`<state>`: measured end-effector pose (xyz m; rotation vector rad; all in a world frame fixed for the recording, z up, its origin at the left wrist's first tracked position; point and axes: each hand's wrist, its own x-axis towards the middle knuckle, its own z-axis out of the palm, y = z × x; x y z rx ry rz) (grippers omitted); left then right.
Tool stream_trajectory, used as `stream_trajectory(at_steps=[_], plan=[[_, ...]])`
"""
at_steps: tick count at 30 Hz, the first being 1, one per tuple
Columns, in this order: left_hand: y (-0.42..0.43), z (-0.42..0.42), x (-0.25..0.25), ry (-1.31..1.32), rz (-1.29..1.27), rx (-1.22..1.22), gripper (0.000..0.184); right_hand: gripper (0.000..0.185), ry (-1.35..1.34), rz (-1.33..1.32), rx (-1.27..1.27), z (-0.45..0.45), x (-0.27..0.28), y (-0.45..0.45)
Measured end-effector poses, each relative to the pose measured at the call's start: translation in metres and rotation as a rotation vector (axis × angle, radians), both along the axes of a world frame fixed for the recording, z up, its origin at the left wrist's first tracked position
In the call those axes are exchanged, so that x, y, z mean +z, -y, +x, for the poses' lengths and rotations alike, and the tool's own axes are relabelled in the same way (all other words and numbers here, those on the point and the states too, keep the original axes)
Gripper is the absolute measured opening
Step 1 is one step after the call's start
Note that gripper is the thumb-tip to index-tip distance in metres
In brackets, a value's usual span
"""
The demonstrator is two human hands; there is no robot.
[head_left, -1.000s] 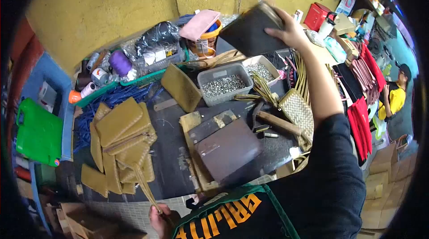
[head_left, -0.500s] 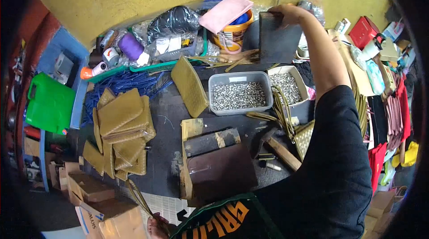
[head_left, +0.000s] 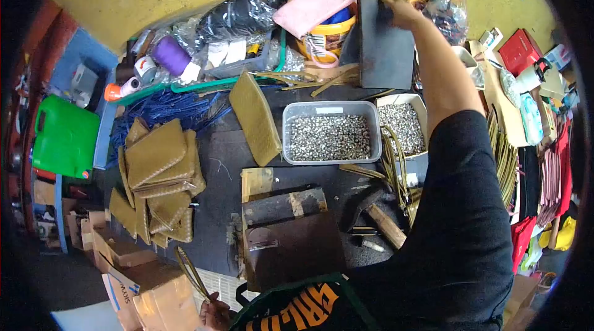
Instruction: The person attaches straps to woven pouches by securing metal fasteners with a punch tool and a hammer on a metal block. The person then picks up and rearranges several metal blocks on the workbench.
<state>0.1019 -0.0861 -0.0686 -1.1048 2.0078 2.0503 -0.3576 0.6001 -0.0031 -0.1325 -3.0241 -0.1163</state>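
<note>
At the bottom edge, my left hand [head_left: 215, 313] is closed on a looped olive strap [head_left: 193, 274] that sticks up past the fingers. My right hand [head_left: 405, 14] is stretched far forward to the upper right corner of a dark upright panel [head_left: 387, 46]. Its fingers are blurred and partly hidden, so whether it grips anything is unclear. Below my chest lie a dark brown board [head_left: 296, 250] and a black block [head_left: 284, 204] with tape on it. A hammer [head_left: 385, 224] rests to their right.
Woven olive pouches [head_left: 162, 164] are piled on the left, and another pouch [head_left: 255, 119] leans beside a clear tub [head_left: 331, 161] of metal rivets. A second rivet box [head_left: 402, 123] adjoins it. Behind stand a yellow bucket [head_left: 337, 37] with a pink pouch [head_left: 318, 6] and a green tray [head_left: 216, 86].
My right hand has shifted from the panel's top edge toward its right corner. The camera view has moved slightly. My left hand still holds the strap.
</note>
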Motion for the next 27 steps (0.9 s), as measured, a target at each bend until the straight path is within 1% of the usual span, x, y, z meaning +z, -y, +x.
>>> stream_trajectory(at_steps=[1,2,3,4,5,6,7,8,9,10,11,12,13,14,15,16,17,18,19,21,22,23,24,25,26,27], plan=[[0.011,0.005,-0.004,0.034,0.024,-0.164,0.038,0.085,-0.047,-0.002,-0.065,0.011,-0.001,0.013],[-0.006,0.005,0.006,0.029,0.030,-0.143,0.038,0.085,-0.038,-0.006,-0.130,0.028,0.004,0.027],[-0.035,-0.004,0.027,-0.067,0.044,-0.108,0.037,0.084,-0.019,-0.010,-0.192,0.042,0.008,0.041],[-0.052,-0.009,0.041,-0.156,0.055,-0.069,0.036,0.079,-0.001,0.034,-0.184,0.038,0.000,0.032],[-0.046,-0.005,0.033,-0.141,0.012,-0.046,0.027,0.074,0.028,0.079,-0.165,0.029,-0.013,0.009],[-0.060,-0.013,0.052,-0.063,-0.013,-0.039,0.023,0.071,0.095,0.206,-0.082,0.023,-0.016,-0.008],[-0.065,-0.015,0.056,-0.025,0.088,0.019,0.020,0.065,-0.024,0.067,0.112,0.051,0.002,0.004],[-0.058,-0.012,0.049,-0.053,0.048,-0.045,0.020,0.061,-0.174,0.002,0.224,0.065,0.003,0.007],[-0.069,-0.016,0.060,-0.030,0.082,0.036,0.021,0.055,-0.047,-0.071,0.072,0.074,0.018,0.022],[-0.059,-0.016,0.053,-0.103,0.028,-0.129,0.022,0.047,0.046,-0.231,0.097,0.112,0.044,0.071],[-0.058,-0.017,0.053,-0.096,0.110,-0.108,0.023,0.044,-0.161,-0.171,0.373,0.126,0.033,0.065],[-0.051,-0.016,0.047,-0.132,0.052,-0.168,0.024,0.043,-0.238,-0.258,0.404,0.171,0.044,0.115],[-0.048,-0.020,0.043,-0.214,0.088,-0.195,0.025,0.043,-0.104,-0.331,0.215,0.199,0.043,0.143],[-0.042,-0.022,0.037,-0.260,0.112,-0.225,0.025,0.044,-0.112,-0.475,0.369,0.231,0.034,0.170],[-0.036,-0.027,0.031,-0.313,0.141,-0.263,0.025,0.047,-0.046,-0.450,0.464,0.264,0.028,0.201],[-0.031,-0.033,0.030,-0.311,0.149,-0.284,0.025,0.047,-0.007,-0.416,0.413,0.297,0.016,0.230],[-0.027,-0.040,0.029,-0.329,0.170,-0.368,0.025,0.045,0.053,-0.627,0.463,0.321,0.009,0.259],[-0.025,-0.045,0.027,-0.347,0.195,-0.451,0.025,0.045,0.006,-0.659,0.364,0.341,-0.008,0.278],[-0.024,-0.050,0.024,-0.350,0.209,-0.474,0.025,0.045,-0.043,-0.688,0.264,0.360,-0.029,0.293],[-0.023,-0.064,0.021,-0.341,0.221,-0.611,0.025,0.049,-0.083,-0.872,-0.096,0.387,-0.071,0.316],[-0.024,-0.071,0.019,-0.357,0.182,-0.708,0.025,0.052,-0.153,-0.860,-0.108,0.394,-0.081,0.325],[-0.020,-0.080,0.006,-0.336,0.296,-0.780,0.025,0.056,-0.225,-0.846,-0.120,0.399,-0.089,0.332],[-0.021,-0.085,0.004,-0.300,0.305,-0.822,0.025,0.061,-0.270,-0.871,-0.105,0.400,-0.097,0.334],[-0.022,-0.090,0.002,-0.261,0.312,-0.865,0.025,0.061,-0.292,-0.863,-0.128,0.400,-0.103,0.333],[-0.022,-0.095,0.000,-0.268,0.390,-0.922,0.024,0.063,-0.281,-1.022,-0.110,0.400,-0.109,0.330],[-0.023,-0.101,-0.001,-0.300,0.373,-1.000,0.025,0.064,-0.270,-1.183,-0.089,0.401,-0.113,0.328]])
